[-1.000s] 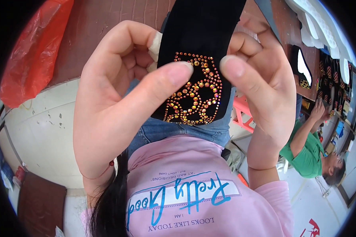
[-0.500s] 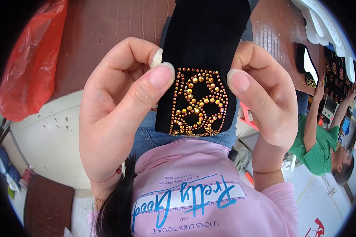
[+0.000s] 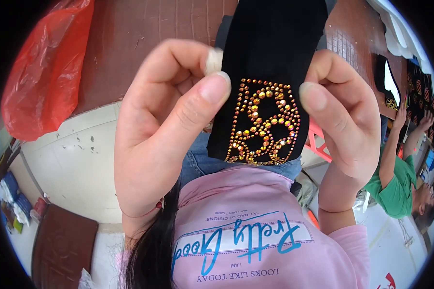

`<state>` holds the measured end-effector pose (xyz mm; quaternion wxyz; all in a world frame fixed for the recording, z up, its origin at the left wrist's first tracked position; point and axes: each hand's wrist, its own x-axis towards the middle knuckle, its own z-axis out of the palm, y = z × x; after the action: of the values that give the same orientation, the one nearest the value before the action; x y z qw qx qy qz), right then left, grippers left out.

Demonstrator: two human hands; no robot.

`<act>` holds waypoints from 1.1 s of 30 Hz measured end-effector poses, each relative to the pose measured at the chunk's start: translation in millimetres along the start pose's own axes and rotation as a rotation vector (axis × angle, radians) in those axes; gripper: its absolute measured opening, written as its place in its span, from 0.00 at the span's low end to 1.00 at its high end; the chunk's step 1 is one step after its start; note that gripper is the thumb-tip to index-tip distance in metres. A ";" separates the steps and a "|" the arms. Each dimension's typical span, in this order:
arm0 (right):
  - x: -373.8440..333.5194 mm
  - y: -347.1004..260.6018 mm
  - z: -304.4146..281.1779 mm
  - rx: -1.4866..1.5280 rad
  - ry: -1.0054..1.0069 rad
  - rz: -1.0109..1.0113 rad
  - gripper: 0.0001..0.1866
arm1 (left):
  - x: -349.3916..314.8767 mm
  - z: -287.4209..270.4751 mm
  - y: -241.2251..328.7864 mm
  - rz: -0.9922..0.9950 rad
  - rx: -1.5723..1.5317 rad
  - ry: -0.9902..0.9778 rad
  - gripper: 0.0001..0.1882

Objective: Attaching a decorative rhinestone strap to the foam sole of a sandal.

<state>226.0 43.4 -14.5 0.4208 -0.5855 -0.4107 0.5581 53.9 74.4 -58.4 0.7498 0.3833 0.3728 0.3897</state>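
Black fabric strip point(image 3: 272, 60) with amber rhinestones point(image 3: 262, 133) at the near end, held up before blue jeans point(image 3: 197, 161). Pinched at left edge by left hand point(image 3: 154, 123), at right edge by right hand point(image 3: 349, 111), probably to spread it flat, rhinestones uncovered.

Black fabric strip point(image 3: 272, 43): near end set with orange-gold rhinestones point(image 3: 264, 133)
Left hand point(image 3: 154, 113): pinches strip's left edge
Right hand point(image 3: 349, 118): pinches its right edge
Red plastic bag point(image 3: 50, 70): far left
Green-shirted co-worker point(image 3: 395, 190): right
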 end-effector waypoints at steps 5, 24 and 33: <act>-14.7 7.7 -3.4 0.018 0.019 -0.018 0.06 | -11.9 -3.3 -1.0 0.017 -0.080 0.024 0.12; -23.9 24.1 -5.6 0.022 -0.098 -0.011 0.08 | -18.8 -7.1 -17.0 0.009 -0.075 -0.069 0.09; -34.2 39.9 -14.9 0.035 -0.101 -0.114 0.06 | -27.6 -7.7 -33.5 0.044 0.002 -0.143 0.09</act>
<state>240.0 -1.9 -41.5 0.4408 -0.5250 -0.4543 0.5689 45.8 39.1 -83.6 0.7652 0.4193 0.3101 0.3773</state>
